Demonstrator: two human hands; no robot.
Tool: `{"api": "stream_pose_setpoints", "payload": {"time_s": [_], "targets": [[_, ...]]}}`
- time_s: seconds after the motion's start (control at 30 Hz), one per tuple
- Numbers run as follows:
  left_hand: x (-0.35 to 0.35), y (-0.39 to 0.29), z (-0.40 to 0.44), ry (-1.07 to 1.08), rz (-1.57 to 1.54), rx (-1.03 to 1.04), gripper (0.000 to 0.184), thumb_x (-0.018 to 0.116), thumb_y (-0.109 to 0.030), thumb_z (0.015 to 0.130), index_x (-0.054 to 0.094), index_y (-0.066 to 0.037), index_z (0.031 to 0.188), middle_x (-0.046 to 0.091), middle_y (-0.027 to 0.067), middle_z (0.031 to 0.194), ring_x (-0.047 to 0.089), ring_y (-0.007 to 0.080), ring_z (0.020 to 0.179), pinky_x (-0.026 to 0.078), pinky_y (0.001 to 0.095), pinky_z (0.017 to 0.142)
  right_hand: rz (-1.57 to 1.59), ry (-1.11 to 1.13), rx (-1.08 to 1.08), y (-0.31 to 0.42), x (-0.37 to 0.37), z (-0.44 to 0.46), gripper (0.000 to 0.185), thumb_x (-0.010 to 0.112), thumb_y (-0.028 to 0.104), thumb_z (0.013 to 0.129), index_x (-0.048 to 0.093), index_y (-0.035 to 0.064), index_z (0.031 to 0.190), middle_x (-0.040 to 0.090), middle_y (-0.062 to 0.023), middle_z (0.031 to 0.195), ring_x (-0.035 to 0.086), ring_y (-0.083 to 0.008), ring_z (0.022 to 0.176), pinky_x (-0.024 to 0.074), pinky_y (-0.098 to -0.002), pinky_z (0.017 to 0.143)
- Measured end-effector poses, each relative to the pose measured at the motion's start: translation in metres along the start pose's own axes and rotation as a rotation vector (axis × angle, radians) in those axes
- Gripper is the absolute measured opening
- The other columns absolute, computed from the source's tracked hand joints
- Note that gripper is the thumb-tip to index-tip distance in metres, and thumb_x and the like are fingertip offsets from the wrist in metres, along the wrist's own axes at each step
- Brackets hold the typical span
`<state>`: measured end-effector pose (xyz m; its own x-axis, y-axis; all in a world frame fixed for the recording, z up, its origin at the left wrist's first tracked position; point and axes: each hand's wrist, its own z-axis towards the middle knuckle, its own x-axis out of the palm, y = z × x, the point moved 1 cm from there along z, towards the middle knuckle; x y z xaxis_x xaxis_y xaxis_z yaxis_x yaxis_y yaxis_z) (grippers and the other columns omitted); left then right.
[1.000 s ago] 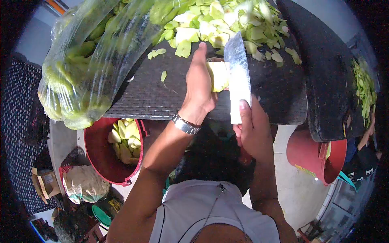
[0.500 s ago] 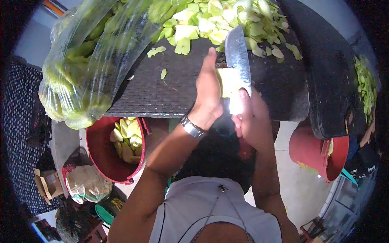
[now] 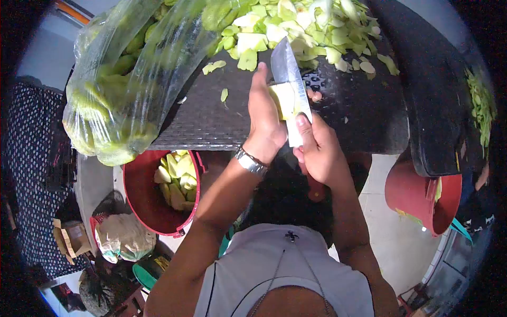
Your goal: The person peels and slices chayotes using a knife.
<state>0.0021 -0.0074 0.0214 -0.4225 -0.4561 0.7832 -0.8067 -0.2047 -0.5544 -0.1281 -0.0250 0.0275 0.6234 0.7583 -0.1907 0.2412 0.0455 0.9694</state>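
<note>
**Knife point(image 3: 293, 79) held against a pale green piece point(image 3: 281, 100) above a dark woven table point(image 3: 211, 119)**

The pale green piece is grasped in the left hand point(image 3: 264, 119), near the front edge of the table. It is steadied between palm and fingers, with the thumb pointed away from the body; fingertips point(image 3: 315, 95) can be seen past the far side of the blade. The knife is gripped in the right hand point(image 3: 325, 150), its thumb laid on the lower part of the blade. The blade is tilted slightly, its tip directed toward a heap of cut slices point(image 3: 311, 31), and its flat is set right beside the piece. Whether the flesh has been entered by the edge cannot be made out for glare.

A metal wristwatch point(image 3: 251, 161) is worn on the left wrist. On the left of the table, a clear plastic bag point(image 3: 113, 121) filled with green vegetables is draped partly over the edge. Two small loose slices point(image 3: 224, 95) are seen between bag and hands. Below, cut pieces point(image 3: 177, 179) are held in a red bucket point(image 3: 140, 203); another red container point(image 3: 414, 193) is placed at the right, under a second dark surface point(image 3: 430, 121) beside which green shreds point(image 3: 480, 108) are visible.
</note>
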Motion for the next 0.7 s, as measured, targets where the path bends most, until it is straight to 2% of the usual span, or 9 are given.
{"api": "stream_pose_setpoints", "payload": {"time_s": [0.03, 0.13, 0.23, 0.27, 0.47, 0.5, 0.57, 0.6, 0.7], "targets": [[-0.003, 0.001, 0.001, 0.009, -0.022, -0.009, 0.075, 0.023, -0.063, 0.103, 0.059, 0.003, 0.104, 0.069, 0.0238, 0.077, 0.069, 0.0329, 0.070, 0.057, 0.0393, 0.065, -0.027, 0.001, -0.027, -0.004, 0.001, 0.000, 0.036, 0.044, 0.030, 0.108, 0.051, -0.0003, 0.126, 0.064, -0.0214, 0.074, 0.065, -0.0277, 0.052, 0.0502, -0.0398, 0.050], [-0.003, 0.008, -0.004, -0.021, 0.015, -0.082, 0.078, 0.024, -0.066, 0.103, 0.059, 0.004, 0.105, 0.069, 0.0229, 0.080, 0.070, 0.0342, 0.075, 0.058, 0.0426, 0.071, 0.018, 0.013, 0.096, 0.005, -0.010, 0.002, 0.038, 0.042, 0.033, 0.109, 0.052, 0.0013, 0.127, 0.063, -0.0158, 0.071, 0.061, -0.0216, 0.049, 0.0474, -0.0355, 0.047], [-0.002, 0.007, -0.004, -0.006, -0.007, -0.104, 0.079, 0.028, -0.068, 0.102, 0.060, 0.004, 0.106, 0.069, 0.0226, 0.084, 0.070, 0.0345, 0.077, 0.059, 0.0439, 0.073, 0.191, 0.101, 0.066, 0.004, -0.014, 0.003, 0.039, 0.041, 0.035, 0.108, 0.052, 0.0030, 0.129, 0.057, -0.0072, 0.067, 0.053, -0.0148, 0.045, 0.0433, -0.0309, 0.044], [-0.002, 0.006, -0.005, -0.008, -0.013, -0.098, 0.079, 0.028, -0.068, 0.102, 0.060, 0.004, 0.105, 0.069, 0.0225, 0.084, 0.070, 0.0344, 0.077, 0.059, 0.0437, 0.073, 0.223, 0.132, 0.134, 0.009, -0.017, -0.001, 0.039, 0.042, 0.035, 0.108, 0.051, 0.0050, 0.130, 0.049, -0.0010, 0.064, 0.045, -0.0104, 0.044, 0.0392, -0.0272, 0.042], [-0.007, -0.021, -0.002, -0.078, -0.096, 0.044, 0.080, 0.030, -0.072, 0.100, 0.063, 0.001, 0.106, 0.072, 0.0148, 0.091, 0.072, 0.0275, 0.081, 0.058, 0.0411, 0.072, 0.256, 0.065, 0.333, 0.026, -0.032, -0.021, 0.040, 0.045, 0.038, 0.107, 0.053, 0.0061, 0.130, 0.048, 0.0017, 0.064, 0.041, -0.0071, 0.046, 0.0346, -0.0254, 0.042], [0.003, -0.028, -0.009, -0.099, -0.127, 0.102, 0.074, 0.031, -0.063, 0.103, 0.055, 0.004, 0.127, 0.068, 0.0211, 0.116, 0.068, 0.0372, 0.104, 0.054, 0.0495, 0.095, 0.240, 0.028, 0.267, 0.028, -0.035, -0.028, 0.040, 0.045, 0.039, 0.107, 0.054, 0.0065, 0.130, 0.048, 0.0021, 0.065, 0.041, -0.0067, 0.047, 0.0338, -0.0252, 0.043], [0.006, -0.039, -0.022, 0.173, -0.245, 0.031, 0.072, 0.026, -0.060, 0.105, 0.057, 0.002, 0.122, 0.067, 0.0218, 0.115, 0.066, 0.0371, 0.108, 0.053, 0.0537, 0.095, 0.211, -0.050, 0.136, 0.030, -0.042, -0.040, 0.042, 0.045, 0.040, 0.107, 0.056, 0.0073, 0.131, 0.048, 0.0029, 0.066, 0.040, -0.0058, 0.048, 0.0322, -0.0246, 0.043], [0.010, -0.043, -0.029, 0.243, -0.291, 0.067, 0.061, 0.032, -0.051, 0.107, 0.054, 0.002, 0.128, 0.063, 0.0241, 0.121, 0.061, 0.0419, 0.116, 0.048, 0.0594, 0.102, 0.255, -0.038, 0.036, 0.031, -0.045, -0.044, 0.045, 0.045, 0.042, 0.107, 0.058, 0.0086, 0.134, 0.049, 0.0030, 0.068, 0.040, -0.0051, 0.051, 0.0308, -0.0232, 0.046], [0.008, -0.044, -0.025, 0.278, -0.422, 0.055, 0.054, 0.042, -0.045, 0.106, 0.054, 0.002, 0.129, 0.065, 0.0224, 0.116, 0.064, 0.0401, 0.111, 0.051, 0.0565, 0.100, 0.327, 0.056, -0.105, 0.024, -0.052, -0.042, 0.049, 0.045, 0.044, 0.107, 0.058, 0.0063, 0.136, 0.052, 0.0022, 0.069, 0.039, -0.0071, 0.051, 0.0332, -0.0262, 0.048]]}}
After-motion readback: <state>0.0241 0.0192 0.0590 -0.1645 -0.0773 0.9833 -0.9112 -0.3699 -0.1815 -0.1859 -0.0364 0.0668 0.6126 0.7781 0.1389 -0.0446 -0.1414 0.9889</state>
